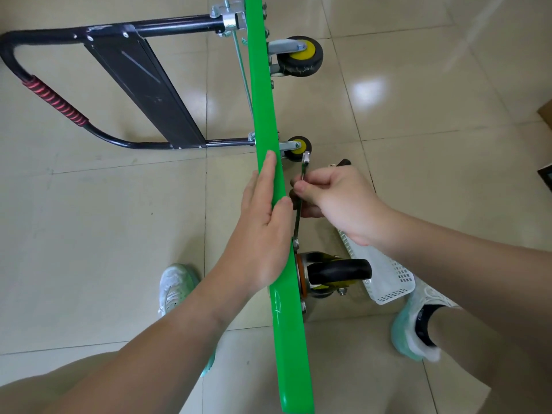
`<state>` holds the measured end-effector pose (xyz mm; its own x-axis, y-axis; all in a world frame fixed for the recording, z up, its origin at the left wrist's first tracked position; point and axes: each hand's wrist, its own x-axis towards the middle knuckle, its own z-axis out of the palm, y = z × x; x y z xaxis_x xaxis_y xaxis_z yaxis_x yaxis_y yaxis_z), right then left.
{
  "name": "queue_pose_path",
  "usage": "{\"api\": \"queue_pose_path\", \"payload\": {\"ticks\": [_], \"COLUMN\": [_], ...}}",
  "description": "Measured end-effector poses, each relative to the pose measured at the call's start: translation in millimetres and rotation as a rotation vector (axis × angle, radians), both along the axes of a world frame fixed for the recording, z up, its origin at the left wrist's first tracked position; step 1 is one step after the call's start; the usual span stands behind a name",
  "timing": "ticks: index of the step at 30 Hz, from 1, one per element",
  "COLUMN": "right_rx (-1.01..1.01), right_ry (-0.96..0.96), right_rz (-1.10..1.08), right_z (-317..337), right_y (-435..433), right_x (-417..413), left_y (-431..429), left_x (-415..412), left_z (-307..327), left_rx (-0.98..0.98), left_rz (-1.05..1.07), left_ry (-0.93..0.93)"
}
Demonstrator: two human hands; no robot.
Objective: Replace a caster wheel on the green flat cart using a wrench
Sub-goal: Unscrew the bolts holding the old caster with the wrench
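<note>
While left hand lies flat on green cart | right hand pinches wrench

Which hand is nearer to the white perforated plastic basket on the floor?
Right. The right hand, gripping the metal wrench, is just above the basket; the left hand rests on the green cart deck, farther off.

Single head view, steeply downward and forward, wide-angle, close above both forearms and upended green flat cart; tiled floor fills frame.
</note>
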<state>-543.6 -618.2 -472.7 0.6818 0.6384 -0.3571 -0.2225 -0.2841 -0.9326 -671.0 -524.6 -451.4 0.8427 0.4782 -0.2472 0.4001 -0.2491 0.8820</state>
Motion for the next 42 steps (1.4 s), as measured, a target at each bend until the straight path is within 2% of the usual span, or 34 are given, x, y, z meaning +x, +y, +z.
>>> {"api": "queue_pose_path", "payload": {"ticks": [4, 9, 16, 19, 22, 29, 35, 42], "right_rx": [0.082, 0.145, 0.193, 0.12, 0.049, -0.078, -0.12, -0.134], "right_ry": [-0.133, -0.186, -0.216, -0.164, -0.028, 0.212, 0.265, 0.18], "right_rz": [-0.008, -0.089, -0.146, -0.155, -0.189, -0.082, -0.032, 0.065], "right_z": [15.0, 11.5, 13.3, 11.9, 0.8, -17.2, -23.2, -25.7], "right_y": [-28.0, -57.5, -55.2, -46.1, -32.6, -4.7, 15.6, 25.2], "right_x": [-28.4, -62.2, -37.7, -12.6, 9.2, 30.1, 33.1, 25.7], "left_y": [-1.7, -4.3, -5.6, -5.6, -5.2, -2.6, -0.4, 1.0], "left_x": [0.5, -0.4, 1.4, 1.7, 2.7, 2.3, 1.2, -0.1], "left_z": [2.1, 5.5, 6.0, 7.4, 6.5, 4.4, 3.7, 1.8], "left_rx": [0.019, 0.019, 0.018, 0.013, 0.007, 0.018, 0.005, -0.007], "left_rz": [0.011, 0.021, 0.033, 0.024, 0.027, -0.002, -0.01, -0.009], "left_ry": [0.0, -0.009, -0.003, 0.004, 0.008, 0.019, 0.023, 0.014]}}
